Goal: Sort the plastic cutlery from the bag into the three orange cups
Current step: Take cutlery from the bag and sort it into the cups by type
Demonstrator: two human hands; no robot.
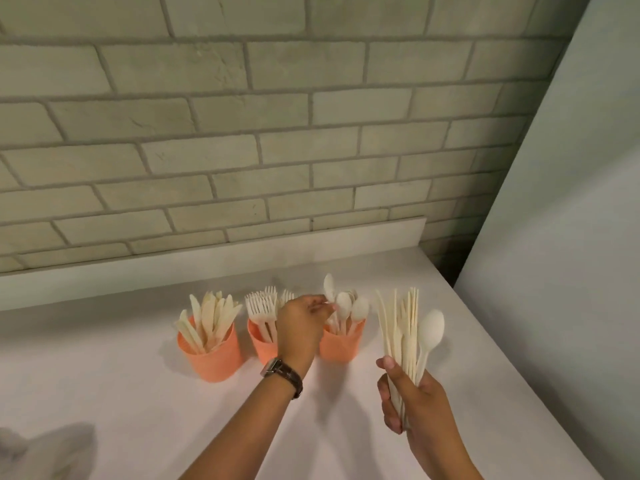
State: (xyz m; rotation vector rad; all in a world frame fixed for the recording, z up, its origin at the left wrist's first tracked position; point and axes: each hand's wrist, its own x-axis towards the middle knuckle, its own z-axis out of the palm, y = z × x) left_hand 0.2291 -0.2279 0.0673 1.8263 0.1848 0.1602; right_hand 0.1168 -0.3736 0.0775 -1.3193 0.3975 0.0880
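Note:
Three orange cups stand in a row on the white counter. The left cup [211,355] holds knives, the middle cup [263,344] holds forks, and the right cup [341,344] holds spoons. My left hand [301,323] reaches over the middle cup and pinches the handle of a spoon [329,289] above the right cup. My right hand [412,407] grips a bundle of mixed cutlery [405,327] upright, to the right of the cups. A spoon bowl sticks out on the bundle's right side.
A crumpled clear plastic bag [45,452] lies at the lower left of the white counter [138,393]. A brick wall runs behind the cups. A pale panel [568,254] closes off the right side, and the counter's edge runs diagonally below it.

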